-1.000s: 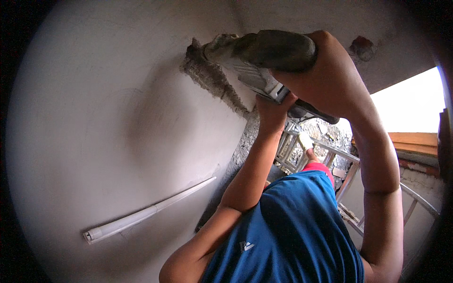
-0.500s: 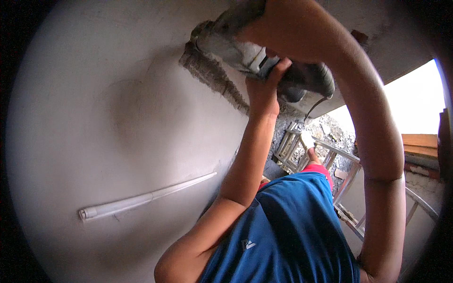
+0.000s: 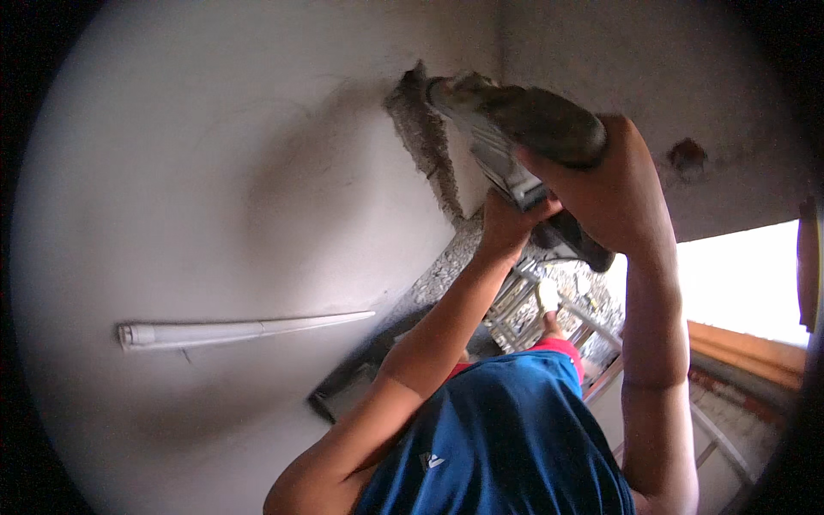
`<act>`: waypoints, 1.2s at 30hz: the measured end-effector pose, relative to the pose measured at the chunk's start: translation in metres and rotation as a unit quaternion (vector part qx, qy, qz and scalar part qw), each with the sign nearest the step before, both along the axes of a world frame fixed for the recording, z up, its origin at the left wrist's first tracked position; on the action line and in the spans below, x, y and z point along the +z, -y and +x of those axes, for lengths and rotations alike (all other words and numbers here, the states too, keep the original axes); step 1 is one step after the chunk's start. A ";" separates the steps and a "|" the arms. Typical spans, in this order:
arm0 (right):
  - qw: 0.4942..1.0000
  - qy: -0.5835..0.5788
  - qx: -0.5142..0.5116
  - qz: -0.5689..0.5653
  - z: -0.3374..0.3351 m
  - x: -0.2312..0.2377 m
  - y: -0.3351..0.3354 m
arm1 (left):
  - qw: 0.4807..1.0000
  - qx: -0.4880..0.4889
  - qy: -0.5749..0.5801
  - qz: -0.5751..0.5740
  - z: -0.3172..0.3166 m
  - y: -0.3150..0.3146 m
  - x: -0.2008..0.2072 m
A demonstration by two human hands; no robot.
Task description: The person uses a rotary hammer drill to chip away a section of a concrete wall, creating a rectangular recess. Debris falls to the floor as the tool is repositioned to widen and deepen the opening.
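Observation:
In both hands I hold up a dusty grey-black power tool (image 3: 541,124), its exact kind hard to make out. Its left end meets the wall at the top of a rough, chipped groove (image 3: 429,159). My right hand (image 3: 622,184) is closed around the thick dark rear part. Lower down, my left hand (image 3: 512,219) grips the underside by a paler metal section. The tip against the wall is blurred and partly hidden.
A white tube fixture (image 3: 240,333) runs along the pale wall (image 3: 154,215). Below me are a metal ladder (image 3: 592,326), my foot (image 3: 548,300) and rubble (image 3: 592,279). At right are a bright opening (image 3: 738,275) with an orange-brown ledge (image 3: 747,352) and a hole (image 3: 687,154) in the other wall.
The view has shifted; the tool and my hands now appear lower and further right. My right forearm no longer covers the tool's top, and more of the groove shows.

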State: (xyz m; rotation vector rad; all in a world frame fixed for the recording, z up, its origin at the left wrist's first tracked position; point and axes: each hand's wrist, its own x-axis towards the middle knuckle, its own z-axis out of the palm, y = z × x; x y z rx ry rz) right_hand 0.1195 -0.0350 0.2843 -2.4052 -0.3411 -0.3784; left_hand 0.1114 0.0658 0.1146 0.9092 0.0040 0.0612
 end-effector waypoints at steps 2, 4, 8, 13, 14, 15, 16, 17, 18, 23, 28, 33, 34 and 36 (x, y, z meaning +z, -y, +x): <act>0.998 -0.037 -0.024 -0.034 0.019 0.000 0.003 | 1.000 -0.022 0.005 0.008 0.014 -0.003 -0.007; 0.994 -0.097 0.033 -0.035 0.076 0.017 0.033 | 0.998 -0.060 -0.009 0.028 0.030 0.009 0.022; 0.992 -0.063 0.028 -0.102 0.056 0.100 -0.014 | 0.996 -0.077 -0.030 -0.036 0.063 0.023 0.066; 0.968 -0.011 0.058 -0.242 0.030 0.054 -0.047 | 0.998 0.012 0.035 -0.042 0.038 0.001 0.013; 0.984 -0.020 0.085 -0.158 0.015 0.036 -0.047 | 0.997 0.038 0.041 -0.046 0.026 -0.002 0.006; 0.991 -0.030 0.106 -0.076 -0.001 0.018 -0.044 | 0.996 0.057 0.033 -0.062 0.012 0.000 0.006; 0.982 -0.161 0.099 0.013 -0.014 0.015 -0.047 | 0.996 0.053 0.051 -0.039 0.005 -0.004 -0.003; 0.985 -0.154 0.073 0.009 -0.030 0.002 -0.048 | 0.996 0.042 0.072 -0.020 -0.002 -0.004 -0.010; 0.988 -0.128 0.071 0.042 -0.044 -0.012 -0.046 | 0.992 0.006 0.121 0.039 -0.005 -0.012 -0.048; 0.974 -0.150 0.026 0.165 -0.079 -0.083 -0.055 | 0.986 -0.059 0.120 0.102 -0.022 -0.044 -0.130; 0.952 -0.150 -0.004 0.266 -0.115 -0.094 -0.044 | 0.961 -0.085 0.173 0.197 -0.052 -0.072 -0.116; 0.957 -0.160 -0.015 0.241 -0.157 -0.092 -0.032 | 0.973 -0.125 0.106 0.161 -0.098 -0.058 -0.118; 0.957 -0.159 -0.016 0.244 -0.160 -0.096 -0.030 | 0.968 -0.133 0.109 0.180 -0.099 -0.059 -0.118; 0.957 -0.158 -0.022 0.242 -0.168 -0.096 -0.030 | 0.972 -0.140 0.100 0.162 -0.104 -0.057 -0.113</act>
